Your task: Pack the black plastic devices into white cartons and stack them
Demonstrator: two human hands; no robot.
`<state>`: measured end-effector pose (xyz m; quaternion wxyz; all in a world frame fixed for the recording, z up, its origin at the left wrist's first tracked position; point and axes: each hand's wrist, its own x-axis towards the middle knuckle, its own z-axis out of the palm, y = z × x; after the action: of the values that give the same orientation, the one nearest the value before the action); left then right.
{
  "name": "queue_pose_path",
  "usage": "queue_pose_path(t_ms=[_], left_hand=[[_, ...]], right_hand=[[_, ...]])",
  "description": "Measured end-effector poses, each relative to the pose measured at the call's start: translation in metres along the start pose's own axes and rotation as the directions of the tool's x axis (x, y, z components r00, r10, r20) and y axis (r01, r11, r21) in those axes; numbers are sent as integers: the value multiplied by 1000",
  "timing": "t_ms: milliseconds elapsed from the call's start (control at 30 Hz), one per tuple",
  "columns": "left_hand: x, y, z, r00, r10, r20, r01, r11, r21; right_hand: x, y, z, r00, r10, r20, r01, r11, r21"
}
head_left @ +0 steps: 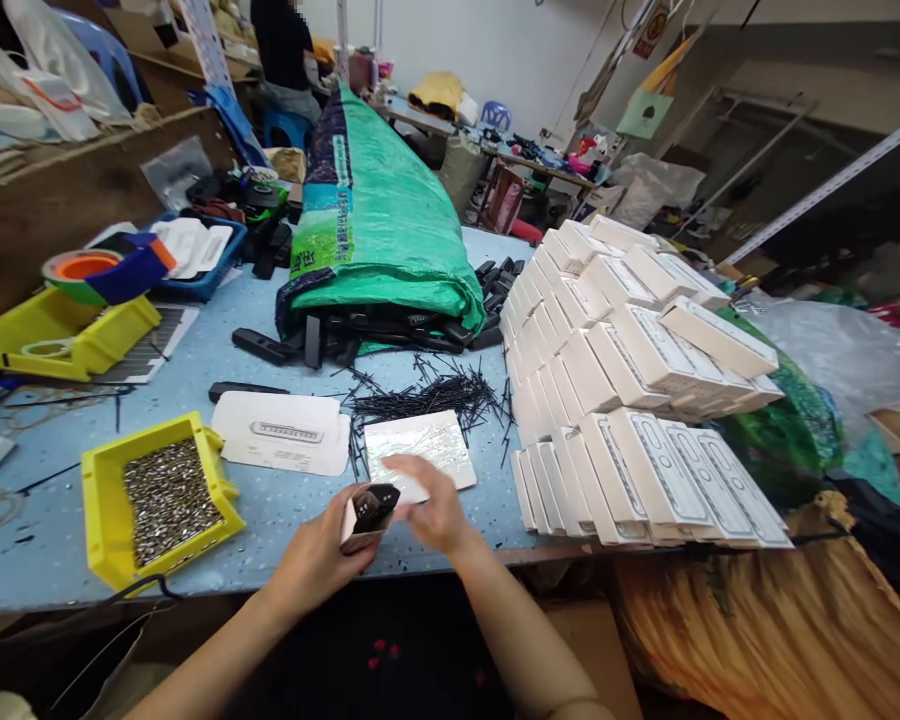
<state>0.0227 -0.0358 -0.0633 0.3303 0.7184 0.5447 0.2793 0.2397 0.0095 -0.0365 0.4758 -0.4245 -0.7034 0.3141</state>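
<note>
My left hand is wrapped round a small white box near the table's front edge. The box's end is open, and a black piece shows inside it. Just to the right, my right hand has its index finger stretched out and its thumb close to the box; whether it touches the box I cannot tell. Beneath that hand lies a white card with a shiny face. Left of it is a white printed box, lying flat. Behind the card spreads a heap of thin black sticks or ties.
Many white boxes are stacked at the right. A green woven sack spills black parts at the back. Left stand a yellow bin of small metal parts and another yellow bin. A person is far back.
</note>
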Motion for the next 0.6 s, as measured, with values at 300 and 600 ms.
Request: queue_pose_path(t_ms=[300,600], left_hand=[[15,-7,-3,995,-62,-83,68,995,79],[22,-1,3,987,-134,92,128,989,71]], right_hand=[[38,101,-93,948,286,-142,-319,822,-471],[10,7,0,914,362,-182,-330,926,182]])
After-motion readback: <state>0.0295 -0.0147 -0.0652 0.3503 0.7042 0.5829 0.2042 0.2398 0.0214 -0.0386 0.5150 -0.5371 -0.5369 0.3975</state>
